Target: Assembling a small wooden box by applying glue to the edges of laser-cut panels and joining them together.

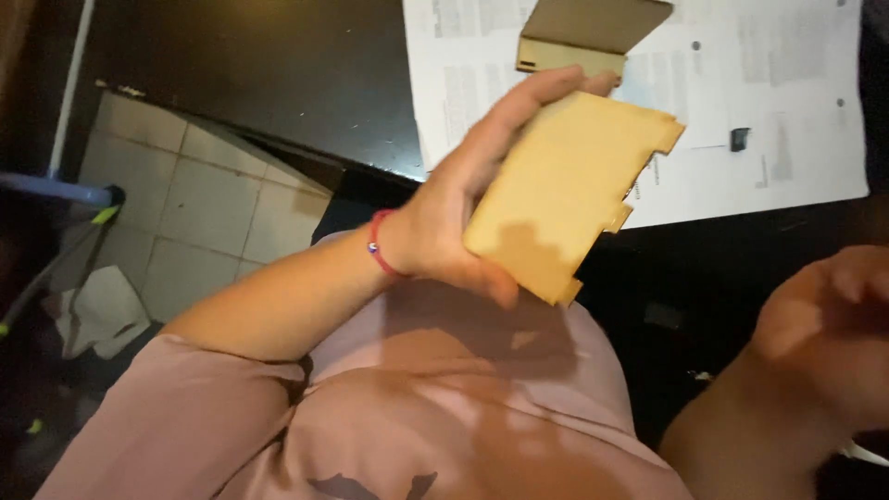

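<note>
My left hand (pixel 454 213) holds a thin, light wooden panel (pixel 569 190) with notched edges, thumb on its lower edge and fingers behind its upper edge. A red cord bracelet (pixel 378 245) is on that wrist. The panel is raised above my lap, in front of a dark table's edge. My right hand (pixel 829 319) is low at the right, blurred and in shadow; whether it holds anything cannot be told. A small white object shows just below it at the frame's edge.
A large white printed sheet (pixel 741 111) lies on the dark table (pixel 278 65), with another wooden piece (pixel 583 37) and a small black part (pixel 738 139) on it. Tiled floor (pixel 204 204) and crumpled white paper (pixel 102 310) are at the left.
</note>
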